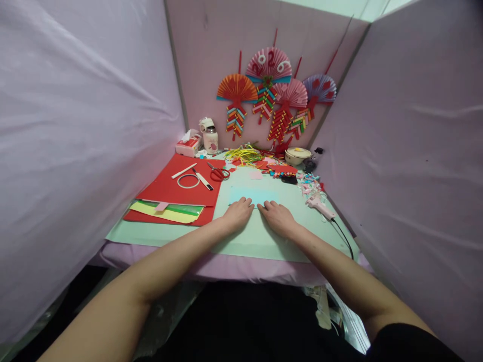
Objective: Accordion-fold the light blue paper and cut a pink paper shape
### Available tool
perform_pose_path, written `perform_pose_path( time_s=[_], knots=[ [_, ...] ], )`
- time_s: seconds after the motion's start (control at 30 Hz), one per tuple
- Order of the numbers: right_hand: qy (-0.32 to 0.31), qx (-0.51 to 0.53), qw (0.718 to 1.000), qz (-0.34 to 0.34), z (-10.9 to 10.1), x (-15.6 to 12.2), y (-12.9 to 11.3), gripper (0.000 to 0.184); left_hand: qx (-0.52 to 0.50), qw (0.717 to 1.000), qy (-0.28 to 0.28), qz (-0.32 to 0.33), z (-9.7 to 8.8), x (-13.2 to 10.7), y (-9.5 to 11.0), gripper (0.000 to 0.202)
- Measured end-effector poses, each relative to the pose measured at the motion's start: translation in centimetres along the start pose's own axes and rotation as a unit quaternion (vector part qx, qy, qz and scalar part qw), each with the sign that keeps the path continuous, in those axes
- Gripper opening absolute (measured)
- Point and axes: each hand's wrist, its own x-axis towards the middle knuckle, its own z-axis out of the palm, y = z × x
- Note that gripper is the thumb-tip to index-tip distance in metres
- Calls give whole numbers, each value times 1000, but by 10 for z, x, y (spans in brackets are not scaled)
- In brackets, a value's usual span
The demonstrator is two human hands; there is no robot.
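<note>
A sheet of light blue paper (253, 194) lies on the pale green table mat (249, 241) in front of me. Its near edge is between the fingers of my left hand (238, 213), which is closed on the left part. A short way to the right, my right hand (278, 217) is closed on the same edge. Both hands rest low over the mat, fingers bent and pointing inward. The fingertips partly cover the paper's edge, so any fold there is hard to make out. A small pink paper piece (255, 174) lies just beyond the sheet.
Left, red paper sheets (162, 176) carry red-handled scissors (219, 173), a utility knife (204, 180), and a white ring (188, 181). Right lies a glue gun (320, 207) with its cord. Paper scraps (311, 186), a lidded bowl (297, 157) and a bottle (210, 140) sit behind. Paper fans (268, 65) hang on the wall.
</note>
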Motion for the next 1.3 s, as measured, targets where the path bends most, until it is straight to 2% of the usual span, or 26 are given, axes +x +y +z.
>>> perform_pose_path(
  time_s=[0.23, 0.43, 0.53, 0.63, 0.83, 1.07, 1.3],
  knots=[
    [10, 13, 1000, 24, 10, -6, 5, 45, -29, 999, 30, 0, 15, -7, -8, 38],
    [15, 22, 998, 48, 9, -9, 2, 41, -21, 999, 21, -28, 9, -7, -1, 34],
    [20, 25, 995, 93, 13, -14, 3, 39, -24, 998, 26, -52, 10, -10, 1, 40],
    [22, 27, 992, 120, 17, -17, 5, 39, -11, 997, 26, -67, 13, -11, 0, 36],
    [25, 52, 992, 108, 17, -19, 11, 43, -17, 997, 22, -68, 14, -10, -6, 35],
    [47, 88, 988, 116, 23, -23, 14, 46, -56, 996, 61, -26, 17, -18, -24, 34],
    [55, 135, 981, 129, 30, -23, 15, 50, -97, 992, 79, -28, 23, -19, -29, 36]
  ],
)
